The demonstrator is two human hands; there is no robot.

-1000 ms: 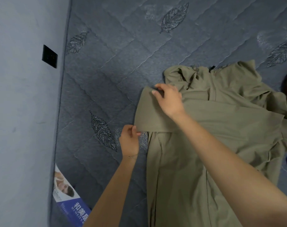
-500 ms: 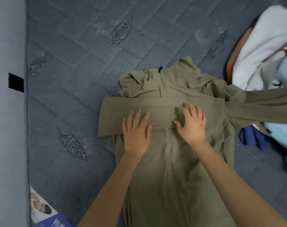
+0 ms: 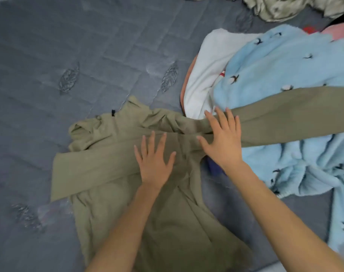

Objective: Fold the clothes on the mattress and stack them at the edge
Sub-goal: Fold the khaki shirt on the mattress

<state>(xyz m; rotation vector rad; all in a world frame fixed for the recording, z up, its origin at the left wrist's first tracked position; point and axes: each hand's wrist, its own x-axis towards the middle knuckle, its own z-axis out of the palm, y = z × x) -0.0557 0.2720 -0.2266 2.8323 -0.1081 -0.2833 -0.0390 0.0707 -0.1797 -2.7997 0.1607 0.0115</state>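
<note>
An olive-green garment [image 3: 112, 169] lies spread on the grey quilted mattress [image 3: 49, 55]. One sleeve is folded across its chest toward the left. The other sleeve [image 3: 294, 114] stretches out to the right over a light blue fleece garment [image 3: 285, 71]. My left hand [image 3: 154, 161] rests flat with fingers apart on the folded sleeve. My right hand [image 3: 222, 142] lies flat, fingers spread, at the shoulder where the right sleeve begins. Neither hand grips the cloth.
A pile of unfolded clothes fills the right side: a white item [image 3: 208, 71] with an orange edge, a dark blue piece [image 3: 214, 167] under the fleece, and a mottled cloth [image 3: 275, 6] at the top. Bare mattress extends to the left and far side.
The view has swung right, so the wall has left the frame and the clothes pile shows. Both hands slid rightward along the folded sleeve; the right hand now sits at the shoulder.
</note>
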